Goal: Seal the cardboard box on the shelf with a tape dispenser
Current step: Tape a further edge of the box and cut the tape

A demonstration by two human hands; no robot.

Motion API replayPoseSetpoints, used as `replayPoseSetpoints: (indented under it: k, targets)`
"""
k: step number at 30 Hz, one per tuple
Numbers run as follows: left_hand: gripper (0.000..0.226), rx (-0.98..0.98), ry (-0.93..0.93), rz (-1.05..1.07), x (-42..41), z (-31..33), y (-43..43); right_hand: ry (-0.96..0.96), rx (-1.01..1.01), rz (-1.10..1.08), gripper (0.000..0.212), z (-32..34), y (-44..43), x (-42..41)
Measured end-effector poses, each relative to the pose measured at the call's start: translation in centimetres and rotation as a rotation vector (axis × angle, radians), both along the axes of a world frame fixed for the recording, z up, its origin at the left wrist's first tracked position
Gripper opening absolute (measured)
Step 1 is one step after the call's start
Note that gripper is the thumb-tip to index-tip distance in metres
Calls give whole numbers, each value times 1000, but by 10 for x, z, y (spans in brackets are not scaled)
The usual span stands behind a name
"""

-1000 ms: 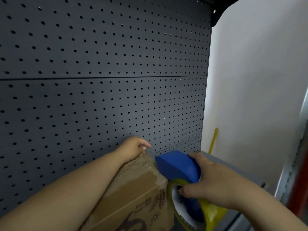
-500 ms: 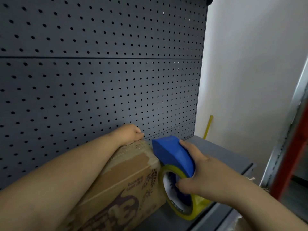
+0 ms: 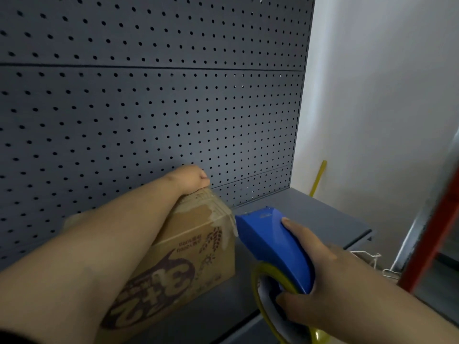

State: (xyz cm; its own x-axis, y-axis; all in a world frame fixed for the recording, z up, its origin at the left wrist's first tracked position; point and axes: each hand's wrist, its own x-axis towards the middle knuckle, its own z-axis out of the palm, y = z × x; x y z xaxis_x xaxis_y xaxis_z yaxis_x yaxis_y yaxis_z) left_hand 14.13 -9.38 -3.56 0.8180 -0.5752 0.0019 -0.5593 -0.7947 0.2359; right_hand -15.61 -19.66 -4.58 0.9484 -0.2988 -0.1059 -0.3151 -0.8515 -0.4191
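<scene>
Cardboard box (image 3: pixel 188 247) lower centre, on grey shelf (image 3: pixel 310 214) against pegboard (image 3: pixel 149 108). Left hand (image 3: pixel 190 180) curled over box's far top edge. Right hand (image 3: pixel 315 281) wrapped around blue tape dispenser (image 3: pixel 270 244), its nose just beside box's right corner.

Tape dispenser (image 3: pixel 274 247) pulled right off cardboard box (image 3: pixel 188 247) corner, now just beside it; right hand (image 3: pixel 315 289) lower.

Blue tape dispenser (image 3: pixel 273 247) with yellow roll; brown cardboard box (image 3: pixel 188 254), dark-brown print; dark grey pegboard (image 3: pixel 149 108), dotted holes.
</scene>
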Motion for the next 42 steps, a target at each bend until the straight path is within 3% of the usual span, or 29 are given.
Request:
replayPoseSetpoints:
  k: [5, 7, 17, 23, 27, 30, 32, 34, 35, 38, 42]
  targets:
    - [30, 167, -125, 115, -17, 7, -3, -17, -48, 42, 99, -9, 2, -3]
    - [37, 202, -224, 87, -27, 14, -11, -11, -70, 52, 97, -11, 0, -1]
    - [66, 270, 22, -66, -89, 15, 24, 9, -89, 103, 97, -6, -4, -7]
    - [74, 246, 22, 6, -76, -2, 20, 2, -80, 124, 90, 18, -4, 2]
    - [87, 227, 13, 7, -71, -7, 19, 47, -152, 161, 71, 29, 5, 11]
    - [81, 226, 14, 16, -74, -5, 19, 48, -365, 179, 72, 34, 13, 20]
    - [70, 203, 43, 20, -76, -2, 19, 273, -415, 342, 69, 25, 21, 18]
    - [66, 185, 49, -1, -73, -1, 21, 518, -330, 466, 66, -1, 29, 7]
    - [65, 175, 49, -9, -71, -1, 21, 536, -302, 470, 63, -13, 30, 1]
    - [64, 154, 23, -32, -73, 0, 24, 432, -339, 395, 61, -12, 7, 1]
    - [49, 25, -87, -222, -78, -1, 25, 256, -170, 280, 72, 33, -41, 7]
